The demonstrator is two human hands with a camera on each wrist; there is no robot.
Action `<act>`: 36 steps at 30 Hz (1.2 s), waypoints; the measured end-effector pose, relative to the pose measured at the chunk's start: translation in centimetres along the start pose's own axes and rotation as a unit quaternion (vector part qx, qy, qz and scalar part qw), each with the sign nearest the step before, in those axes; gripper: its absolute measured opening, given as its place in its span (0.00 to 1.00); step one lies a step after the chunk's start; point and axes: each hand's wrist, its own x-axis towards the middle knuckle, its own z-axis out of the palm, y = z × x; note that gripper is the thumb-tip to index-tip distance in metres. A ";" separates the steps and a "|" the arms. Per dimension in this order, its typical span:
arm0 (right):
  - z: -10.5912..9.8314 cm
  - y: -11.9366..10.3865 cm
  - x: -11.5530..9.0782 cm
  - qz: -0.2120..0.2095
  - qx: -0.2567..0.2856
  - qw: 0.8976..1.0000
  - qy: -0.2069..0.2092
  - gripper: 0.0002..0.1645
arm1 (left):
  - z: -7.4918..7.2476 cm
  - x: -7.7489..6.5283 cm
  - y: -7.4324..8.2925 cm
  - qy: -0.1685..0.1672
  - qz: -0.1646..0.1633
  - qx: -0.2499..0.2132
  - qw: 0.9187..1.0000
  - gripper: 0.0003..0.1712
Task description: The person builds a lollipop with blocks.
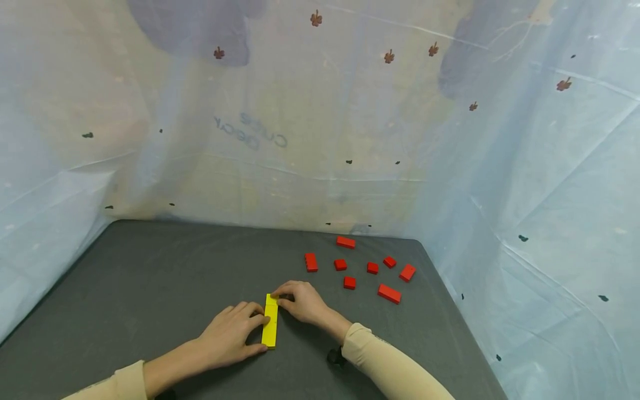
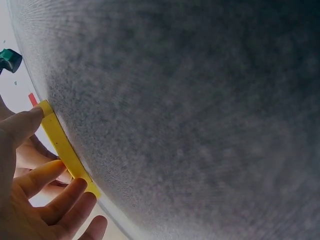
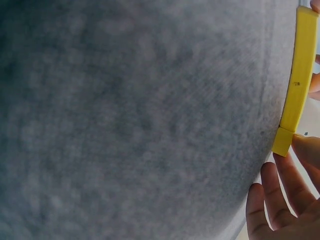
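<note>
Two hands (image 1: 227,336) (image 1: 306,303) pinching yellow blocks (image 1: 270,331) | dark grey table (image 1: 150,283) | printed plastic sheeting (image 1: 300,105) around

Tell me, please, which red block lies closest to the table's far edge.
The oblong red block at the back of the group; the others all lie nearer the camera.

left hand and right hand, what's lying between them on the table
In the head view, a long yellow block and a short yellow block, lined up end to end, lie between the left hand and the right hand.
</note>
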 end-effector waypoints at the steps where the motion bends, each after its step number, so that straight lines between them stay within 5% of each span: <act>1: 0.0 0.0 0.0 0.000 0.001 1.000 0.000 0.14 | 0.0 0.0 0.0 -0.001 -0.001 0.000 1.000 0.31; 14: -1.9 1.5 -0.4 0.030 0.055 0.997 0.053 0.18 | -0.2 0.2 -0.6 0.012 -0.004 -0.019 1.000 0.37; 24: -3.5 4.4 0.6 0.072 0.061 0.986 0.137 0.22 | -0.8 0.9 -1.2 -0.017 0.045 -0.025 0.999 0.46; 36: -4.2 6.8 1.6 0.131 0.027 0.982 0.137 0.25 | -0.9 1.4 -1.7 -0.070 0.057 -0.019 0.996 0.47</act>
